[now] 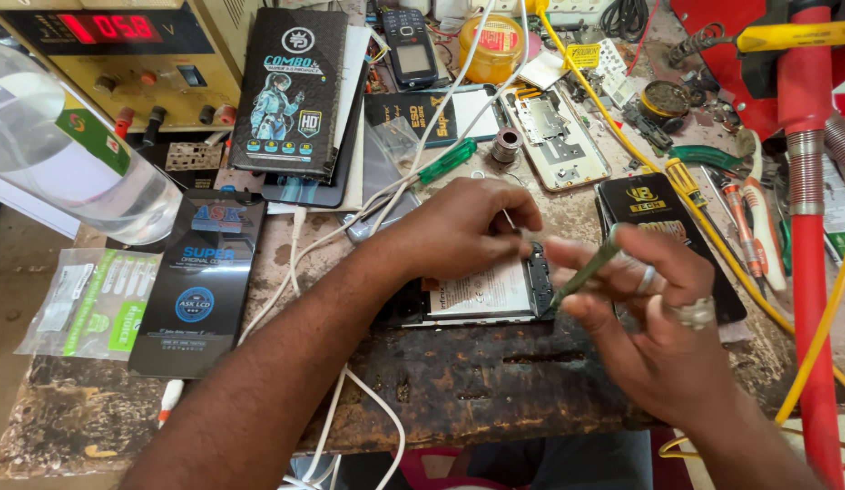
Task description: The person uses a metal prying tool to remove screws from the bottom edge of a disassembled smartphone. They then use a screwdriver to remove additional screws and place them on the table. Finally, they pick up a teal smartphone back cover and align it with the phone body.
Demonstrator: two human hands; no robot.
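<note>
An opened phone lies back-up on the worn wooden bench, its white battery label showing. My left hand rests on the phone's upper edge, fingers curled and pressing it down. My right hand, with rings on two fingers, holds a green-handled screwdriver whose tip points at the phone's right end.
Black boxes lie at the left. A clear plastic bottle and a power supply stand at far left. A phone frame, a keypad phone, screwdrivers and pliers crowd the back. A red pipe rises at right.
</note>
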